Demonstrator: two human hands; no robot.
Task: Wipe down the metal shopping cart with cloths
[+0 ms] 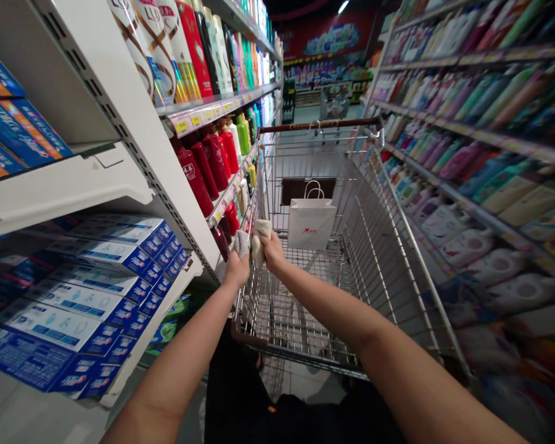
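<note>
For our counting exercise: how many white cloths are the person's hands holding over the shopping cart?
2: one white cloth in the left hand, another white cloth in the right hand, both above the shopping cart. Folds could hide more.

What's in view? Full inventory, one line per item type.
shopping cart: 1, silver wire with brown handles, centre, ahead of the person
paper carrier bag: 1, white with red logo, standing inside the cart
cloth pieces: 2, off-white, held above the cart
toothpaste boxes: many, blue and white, lower left shelf
boxed goods: several, blue and orange, upper left shelf
red bottles: many, red, left shelf beside the cart
tall bottles: many, mixed colours, top left shelf
slim bottles: many, mixed colours, upper right shelf
white jugs: several, white, lower right shelf
wall banner: 1, red, far end of aisle
left hand: 1, bare, gripping cloth
right hand: 1, bare, gripping cloth
</note>
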